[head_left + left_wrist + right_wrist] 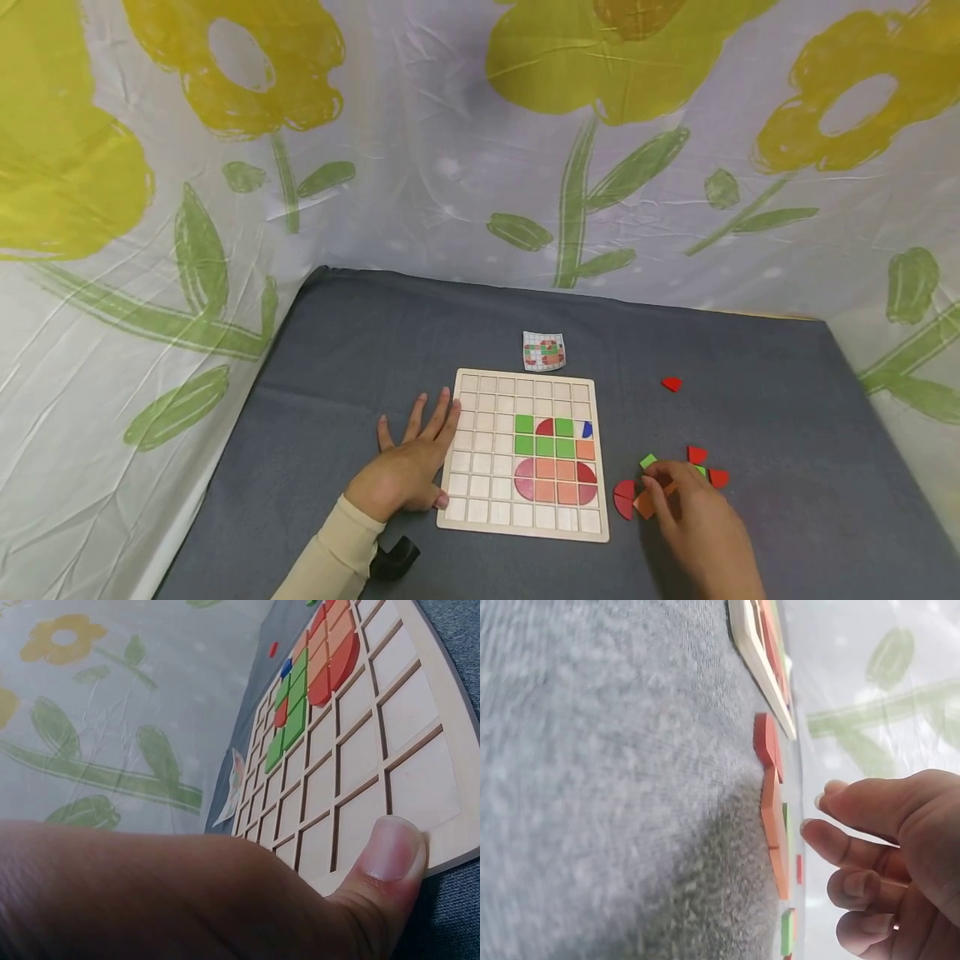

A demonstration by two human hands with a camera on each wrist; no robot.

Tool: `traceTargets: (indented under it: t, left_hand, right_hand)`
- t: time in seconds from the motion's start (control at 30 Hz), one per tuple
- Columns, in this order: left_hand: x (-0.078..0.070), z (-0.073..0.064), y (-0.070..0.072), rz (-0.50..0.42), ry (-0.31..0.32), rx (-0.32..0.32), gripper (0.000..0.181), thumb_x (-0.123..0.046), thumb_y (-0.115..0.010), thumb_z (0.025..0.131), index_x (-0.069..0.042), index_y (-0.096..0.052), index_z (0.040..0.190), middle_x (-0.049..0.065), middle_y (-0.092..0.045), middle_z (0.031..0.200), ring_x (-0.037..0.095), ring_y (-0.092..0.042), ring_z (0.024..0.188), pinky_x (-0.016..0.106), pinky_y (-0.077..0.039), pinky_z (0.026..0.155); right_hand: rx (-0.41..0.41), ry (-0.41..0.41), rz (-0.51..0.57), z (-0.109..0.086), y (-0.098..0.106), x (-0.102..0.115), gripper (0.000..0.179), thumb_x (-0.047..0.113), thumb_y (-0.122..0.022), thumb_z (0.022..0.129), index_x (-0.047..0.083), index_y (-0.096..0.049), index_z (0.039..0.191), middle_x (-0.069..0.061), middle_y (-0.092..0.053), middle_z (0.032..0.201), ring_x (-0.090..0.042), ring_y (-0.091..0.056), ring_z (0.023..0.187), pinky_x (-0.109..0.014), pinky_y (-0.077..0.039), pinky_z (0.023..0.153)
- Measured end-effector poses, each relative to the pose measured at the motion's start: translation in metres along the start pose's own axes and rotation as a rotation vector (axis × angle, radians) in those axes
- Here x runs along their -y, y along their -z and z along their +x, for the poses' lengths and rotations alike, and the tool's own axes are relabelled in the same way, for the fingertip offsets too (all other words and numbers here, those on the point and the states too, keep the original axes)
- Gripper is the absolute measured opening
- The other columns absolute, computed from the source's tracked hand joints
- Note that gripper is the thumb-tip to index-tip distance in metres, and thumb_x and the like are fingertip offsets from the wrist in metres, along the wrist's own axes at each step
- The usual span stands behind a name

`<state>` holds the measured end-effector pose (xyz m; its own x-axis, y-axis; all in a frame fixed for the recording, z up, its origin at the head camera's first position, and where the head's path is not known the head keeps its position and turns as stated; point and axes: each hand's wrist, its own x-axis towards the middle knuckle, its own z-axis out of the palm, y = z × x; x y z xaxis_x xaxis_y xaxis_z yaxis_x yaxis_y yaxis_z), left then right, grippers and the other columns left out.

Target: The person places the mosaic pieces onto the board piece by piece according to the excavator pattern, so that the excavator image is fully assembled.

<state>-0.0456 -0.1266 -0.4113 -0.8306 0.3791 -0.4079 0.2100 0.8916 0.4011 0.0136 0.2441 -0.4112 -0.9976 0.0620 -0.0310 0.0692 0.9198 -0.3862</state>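
A wooden grid board (480,527) lies on the table, holding green squares (543,447), salmon-orange squares (556,482), red rounded pieces (587,472) and a blue piece (587,429). My left hand (408,471) rests along the board's left edge with fingers spread; its thumb (390,855) presses the rim in the left wrist view. Right of the board, my right hand (705,521) hovers over loose pieces. In the right wrist view its thumb and index finger are apart with nothing between them, close to orange squares (771,802) and a red piece (765,739).
A small printed pattern card (544,352) lies behind the board. Loose red quarter pieces (718,477) and a green square (648,461) surround the right hand; one red piece (671,384) lies farther back. A flowered curtain (420,167) hangs behind the grey-covered table (345,350).
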Motion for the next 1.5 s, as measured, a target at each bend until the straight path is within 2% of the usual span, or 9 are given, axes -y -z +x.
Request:
traceTargets:
  t: [0.3,0.6,0.77,1.07,1.5]
  left_hand:
    - [0.001,-0.002,0.000,0.001,0.008,0.004,0.131,-0.017,-0.096,0.075,-0.011,-0.008,0.172,0.009,0.007,0.179,0.039,0.009,0.163,0.086,0.001,0.113]
    - [0.002,-0.001,0.000,-0.003,-0.003,-0.010,0.130,-0.016,-0.097,0.074,-0.010,-0.010,0.172,0.010,0.005,0.179,0.040,0.007,0.163,0.086,0.000,0.113]
    - [0.002,-0.001,0.000,-0.016,-0.007,-0.003,0.131,-0.016,-0.096,0.075,-0.010,-0.008,0.172,0.009,0.007,0.179,0.039,0.009,0.163,0.086,0.002,0.113]
    - [0.004,-0.001,-0.001,-0.023,-0.019,-0.001,0.132,-0.017,-0.096,0.074,-0.011,-0.008,0.172,0.009,0.008,0.179,0.039,0.009,0.163,0.087,0.002,0.112]
    - [0.003,-0.001,-0.002,-0.011,-0.018,-0.009,0.131,-0.018,-0.096,0.076,-0.011,-0.007,0.172,0.008,0.008,0.179,0.039,0.008,0.163,0.086,0.001,0.113]
  right_hand:
    - [0.041,-0.027,0.001,-0.002,0.001,-0.003,0.019,0.025,-0.079,0.098,0.016,-0.074,0.114,0.002,-0.066,0.096,-0.014,-0.050,0.069,-0.032,-0.042,0.060]
    - [0.002,0.010,-0.001,-0.005,-0.003,-0.006,0.022,0.025,-0.083,0.094,0.016,-0.075,0.113,0.005,-0.065,0.094,-0.011,-0.051,0.071,-0.030,-0.044,0.061]
    - [0.026,0.018,0.001,-0.004,-0.008,-0.002,0.025,0.025,-0.087,0.090,0.015,-0.078,0.111,0.007,-0.061,0.089,-0.010,-0.054,0.074,-0.028,-0.046,0.061]
    - [0.080,-0.023,-0.032,-0.003,-0.012,0.006,0.029,0.025,-0.089,0.087,0.013,-0.079,0.112,0.000,-0.063,0.099,-0.014,-0.059,0.078,-0.034,-0.050,0.065]
    - [0.033,0.037,-0.059,-0.003,-0.012,0.008,0.026,0.023,-0.089,0.088,0.012,-0.080,0.109,-0.002,-0.063,0.099,-0.014,-0.056,0.075,-0.034,-0.051,0.063]
